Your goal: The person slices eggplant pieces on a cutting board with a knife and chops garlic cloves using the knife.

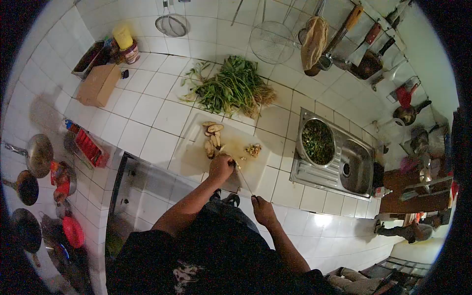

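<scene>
My right hand is closed round the handle of a knife. The thin knife blade points up and left across the cutting board's near edge. My left hand is closed on the white cutting board, its fingertips close to the blade's tip. What lies under those fingers is mostly hidden. Just beyond the left hand lie several pale, brown-skinned slices. Right of them on the board is a small heap of chopped pale bits, with a few crumbs near the blade.
Leafy greens with roots lie behind the board on the tiled counter. To the right, a bowl of cut greens stands on the drainboard of a steel sink. A cardboard box sits far left. Utensils hang on the wall.
</scene>
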Demonstrator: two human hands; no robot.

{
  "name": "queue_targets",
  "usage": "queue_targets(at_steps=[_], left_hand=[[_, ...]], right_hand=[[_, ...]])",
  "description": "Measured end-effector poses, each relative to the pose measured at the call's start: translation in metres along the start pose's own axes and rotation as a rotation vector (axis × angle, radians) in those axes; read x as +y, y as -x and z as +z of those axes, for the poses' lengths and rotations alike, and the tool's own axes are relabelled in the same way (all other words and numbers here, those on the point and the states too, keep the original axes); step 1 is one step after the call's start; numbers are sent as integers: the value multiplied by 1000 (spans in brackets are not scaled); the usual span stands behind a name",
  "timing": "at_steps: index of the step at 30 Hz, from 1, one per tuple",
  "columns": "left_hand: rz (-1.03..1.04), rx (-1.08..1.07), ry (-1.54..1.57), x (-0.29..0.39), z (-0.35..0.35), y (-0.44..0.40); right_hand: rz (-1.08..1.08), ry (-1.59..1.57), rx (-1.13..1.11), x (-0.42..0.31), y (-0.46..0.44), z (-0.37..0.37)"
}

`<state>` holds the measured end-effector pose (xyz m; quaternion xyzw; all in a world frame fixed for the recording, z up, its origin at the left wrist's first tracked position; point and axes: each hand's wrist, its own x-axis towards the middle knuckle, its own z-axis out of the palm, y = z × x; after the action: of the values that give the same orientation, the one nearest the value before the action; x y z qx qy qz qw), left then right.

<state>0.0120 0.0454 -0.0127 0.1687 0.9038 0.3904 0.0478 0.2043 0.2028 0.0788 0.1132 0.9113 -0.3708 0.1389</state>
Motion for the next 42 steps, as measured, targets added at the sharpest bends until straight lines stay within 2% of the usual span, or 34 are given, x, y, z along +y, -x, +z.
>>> queue_targets(at_steps=[5,7,8,11,13,17,19,21,24,25,26,29,31,35,36,42], left_hand=[[-75,-56,-11,12,-3,5],[116,116,-18,8,-2,5],[122,101,-17,6,0,7],[110,82,4,6,1,4],[64,84,-12,8,1,4],[-45,28,-42,8,3,4],[-31,45,-58,1,4,5],[-83,-29,-56,-2,4,1],[-3,24,-79,8,-3,-2],[4,33,-95,9,-4,-1],[6,32,-91,10,-4,0],[-61,4,-49,7,-3,2],[71,37,-29,1,-2,1],[26,8,-42,20,-14,0],[41,-26,-89,27,-17,-1],[90,-42,-78,25,8,-22]], right_hand=[[-33,-99,-6,-2,1,-17],[-7,-96,-50,8,-2,-17],[6,-104,-44,12,-3,-16],[108,-81,-109,20,-7,-14],[-30,-119,-70,19,-5,-13],[32,-141,-112,3,-19,-24],[-37,-41,-114,-3,-28,-23],[-38,-40,-109,-5,-29,-26],[-10,7,-106,-12,-20,-41],[71,17,-104,-6,-18,-35],[150,27,-105,0,-18,-30],[192,47,-106,1,-21,-26],[149,62,-84,-17,-21,-39],[70,144,-14,-8,-30,-33],[195,83,22,-3,-31,-28],[294,69,16,-9,-18,-34]])
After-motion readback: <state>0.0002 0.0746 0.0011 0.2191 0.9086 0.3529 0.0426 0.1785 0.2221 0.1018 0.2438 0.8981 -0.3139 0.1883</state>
